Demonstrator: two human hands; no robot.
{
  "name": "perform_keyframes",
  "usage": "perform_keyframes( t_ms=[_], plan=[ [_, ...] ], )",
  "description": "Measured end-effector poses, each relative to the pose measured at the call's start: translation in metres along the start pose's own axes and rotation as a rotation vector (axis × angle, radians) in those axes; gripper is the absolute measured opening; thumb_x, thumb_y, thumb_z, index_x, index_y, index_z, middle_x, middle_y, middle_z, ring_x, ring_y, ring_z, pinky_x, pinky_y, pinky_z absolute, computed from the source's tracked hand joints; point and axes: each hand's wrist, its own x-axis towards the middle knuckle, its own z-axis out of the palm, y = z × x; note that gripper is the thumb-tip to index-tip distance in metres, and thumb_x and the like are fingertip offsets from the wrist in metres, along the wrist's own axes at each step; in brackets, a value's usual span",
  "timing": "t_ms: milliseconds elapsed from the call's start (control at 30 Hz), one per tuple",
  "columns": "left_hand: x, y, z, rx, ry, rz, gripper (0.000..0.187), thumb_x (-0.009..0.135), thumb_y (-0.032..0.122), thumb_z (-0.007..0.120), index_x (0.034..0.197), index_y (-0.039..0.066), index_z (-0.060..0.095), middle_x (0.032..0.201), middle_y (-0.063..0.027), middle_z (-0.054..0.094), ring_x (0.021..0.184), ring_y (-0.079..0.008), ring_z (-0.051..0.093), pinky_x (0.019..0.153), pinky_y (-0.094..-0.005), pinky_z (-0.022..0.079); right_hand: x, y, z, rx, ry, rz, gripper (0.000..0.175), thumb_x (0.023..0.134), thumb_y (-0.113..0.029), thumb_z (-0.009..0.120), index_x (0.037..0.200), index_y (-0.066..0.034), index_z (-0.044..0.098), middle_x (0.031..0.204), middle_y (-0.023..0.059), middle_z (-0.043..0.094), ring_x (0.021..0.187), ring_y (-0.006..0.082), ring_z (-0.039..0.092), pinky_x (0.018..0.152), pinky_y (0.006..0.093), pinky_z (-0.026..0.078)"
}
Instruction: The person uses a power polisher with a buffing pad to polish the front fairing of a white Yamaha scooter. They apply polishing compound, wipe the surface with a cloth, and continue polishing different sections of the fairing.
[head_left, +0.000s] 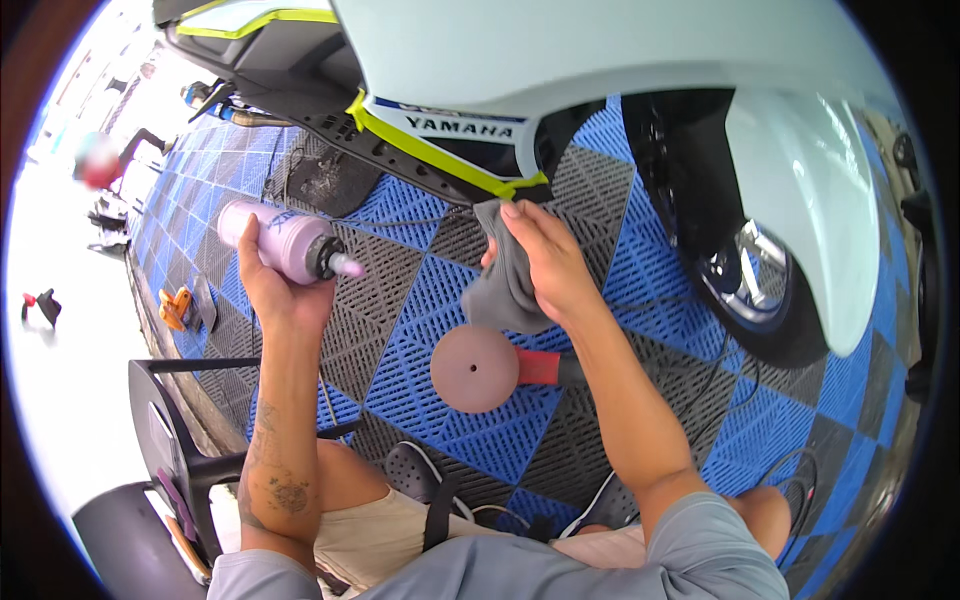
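Note:
My left hand (281, 292) grips a pinkish plastic squeeze bottle (277, 236), tilted with its black-collared nozzle pointing right. A grey cloth (502, 274) hangs from my right hand (551, 259), pinched between thumb and fingers. That hand is close beneath the lower edge of a pale Yamaha scooter's side panel (465, 127). Along this edge runs yellow-green masking tape (435, 157), its loose end near my fingertips; whether they touch it I cannot tell. Below the cloth, a polisher with a round brown foam pad (474, 369) and red neck lies on the floor, pad facing up.
The scooter's front wheel (757, 285) and fender (810, 210) stand at right. Black plastic chairs (187, 427) are at my left. Cables (802, 480) cross the blue and grey grid floor tiles (450, 435). An orange-handled tool (176, 307) lies left; a dark mat (330, 180) lies beyond the bottle.

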Motion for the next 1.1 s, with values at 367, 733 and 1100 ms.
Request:
perform_keyframes(
  t_ms=[367,733,1100],
  plan=[
    [-0.002,-0.019,-0.029,-0.059,-0.014,-0.185,0.058,0.091,0.038,0.068,0.135,0.009,0.043,0.126,-0.0151,0.058,0.123,-0.0323,0.054,0.109,-0.0651,0.032,0.026,0.081,0.0,-0.314,-0.093,-0.161,0.042,0.096,-0.015,0.065,0.133,0.0032,0.056,0.11,0.007,0.067,0.097,0.009,0.061,0.087,0.0264,0.05],
    [-0.004,-0.003,-0.028,0.24,-0.48,0.59,0.058,0.099,0.027,0.062,0.142,0.0,0.034,0.138,-0.0227,0.049,0.127,-0.0385,0.052,0.103,-0.0562,0.049,0.018,0.089,0.045,0.438,-0.233,0.176,0.039,0.099,-0.015,0.06,0.136,-0.0018,0.056,0.117,0.0063,0.066,0.1,0.0119,0.064,0.083,0.0269,0.054],
    [0.009,-0.007,-0.015,0.202,-0.452,0.47,0.061,0.098,0.027,0.065,0.143,0.004,0.03,0.132,-0.0228,0.052,0.122,-0.0369,0.057,0.103,-0.0524,0.048,0.028,0.09,0.056,0.386,-0.223,0.237,0.036,0.1,-0.015,0.06,0.133,-0.0005,0.057,0.102,0.0104,0.07,0.07,0.0071,0.06,0.064,0.021,0.053]
  ],
)
